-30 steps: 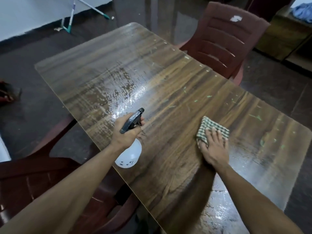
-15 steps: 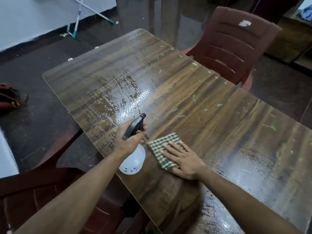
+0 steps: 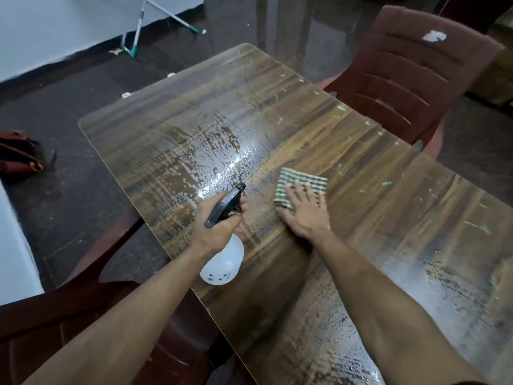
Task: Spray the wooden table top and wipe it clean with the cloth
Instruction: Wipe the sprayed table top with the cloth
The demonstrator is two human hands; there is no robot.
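Here, 1 spray bottle [image 3: 222, 262] was gripped by the curled fingers of the left hand [image 3: 215, 223] at the table top's [image 3: 374, 218] near edge, while 1 checked cloth [image 3: 301, 187] was pressed flat under the spread fingers of the right hand [image 3: 304, 211].

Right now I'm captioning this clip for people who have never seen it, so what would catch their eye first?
Probably the two bare hands at the centre: the left hand grips a white spray bottle over the table's near edge, while the right hand lies flat on a checked cloth. Next, glistening droplets on the wooden table top ahead of the nozzle, and a brown plastic chair beyond the far side.
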